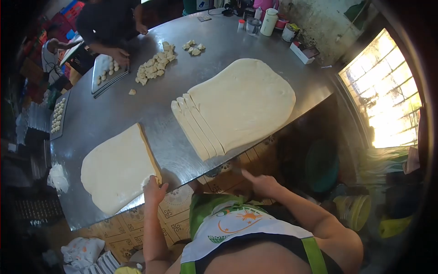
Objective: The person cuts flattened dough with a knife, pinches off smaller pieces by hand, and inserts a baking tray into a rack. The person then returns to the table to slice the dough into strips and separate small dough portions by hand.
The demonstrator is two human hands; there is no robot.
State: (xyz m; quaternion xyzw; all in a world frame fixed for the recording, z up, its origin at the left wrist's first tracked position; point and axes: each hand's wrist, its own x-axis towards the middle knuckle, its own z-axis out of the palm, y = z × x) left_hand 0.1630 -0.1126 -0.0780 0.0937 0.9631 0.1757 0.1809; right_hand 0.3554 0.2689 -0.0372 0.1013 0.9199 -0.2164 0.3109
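Observation:
A smaller flat slab of dough lies on the left of the metal table. My left hand pinches its near right corner, thumb and fingers closed on the edge. To the right sits a larger dough slab, its left end cut into several parallel strips lying close together. My right hand is off the table's front edge, fingers curled and index finger stretched forward. It appears to grip a knife, whose dim blade barely shows against the dark floor.
Dough chunks lie at the back, near another person's hand and a tray of dough balls. A second tray and white flour are at the left edge. A jug and containers stand at the back right.

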